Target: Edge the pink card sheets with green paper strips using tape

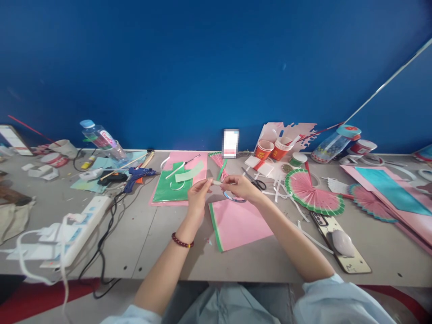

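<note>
My left hand (198, 196) and my right hand (243, 188) are raised close together over the table, both with fingers pinched. A small pale strip (216, 182) spans the gap between their fingertips; its material is too small to tell. Just under my right hand shows a ring-shaped roll (235, 199), partly hidden by the fingers. Below it lies a pink paper sheet (241, 225) with a green band along its left edge. To the left, green paper in a clear sleeve (168, 191) rests on pink paper, with pale green and white strips on top.
At left are a blue glue gun (140, 175), a white power strip (86, 229) with cables and a tilted bottle (104, 141). Behind stand red paper cups (264, 150). Scissors (259, 184), a watermelon-patterned paper fan (315, 195) and a phone (357, 261) lie at right.
</note>
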`<move>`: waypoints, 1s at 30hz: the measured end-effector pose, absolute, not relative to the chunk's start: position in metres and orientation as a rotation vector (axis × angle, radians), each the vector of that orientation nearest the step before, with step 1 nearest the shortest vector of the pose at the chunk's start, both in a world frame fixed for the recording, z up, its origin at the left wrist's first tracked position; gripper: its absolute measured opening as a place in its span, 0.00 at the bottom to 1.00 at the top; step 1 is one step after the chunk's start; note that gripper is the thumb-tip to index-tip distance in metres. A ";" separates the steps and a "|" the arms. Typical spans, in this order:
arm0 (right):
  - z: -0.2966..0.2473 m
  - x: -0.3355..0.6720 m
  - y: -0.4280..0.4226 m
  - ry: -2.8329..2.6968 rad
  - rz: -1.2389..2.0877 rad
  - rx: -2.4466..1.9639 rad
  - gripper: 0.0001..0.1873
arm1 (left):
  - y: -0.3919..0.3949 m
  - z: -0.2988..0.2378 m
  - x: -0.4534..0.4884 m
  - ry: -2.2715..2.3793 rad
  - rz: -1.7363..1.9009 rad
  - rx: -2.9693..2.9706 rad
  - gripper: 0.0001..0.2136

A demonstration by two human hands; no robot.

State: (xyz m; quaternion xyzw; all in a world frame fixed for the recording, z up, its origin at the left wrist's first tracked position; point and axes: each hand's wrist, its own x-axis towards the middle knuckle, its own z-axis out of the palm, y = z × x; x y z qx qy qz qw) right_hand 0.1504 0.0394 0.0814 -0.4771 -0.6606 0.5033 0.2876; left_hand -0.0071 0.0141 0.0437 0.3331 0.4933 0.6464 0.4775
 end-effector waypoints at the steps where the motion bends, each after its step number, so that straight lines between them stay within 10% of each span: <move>1: 0.081 0.151 0.040 -1.766 1.341 -1.274 0.16 | 0.015 0.044 -0.007 1.193 1.564 0.775 0.10; 30: 0.080 0.151 0.040 -1.727 1.403 -1.334 0.20 | 0.007 0.048 -0.002 1.193 1.557 1.104 0.12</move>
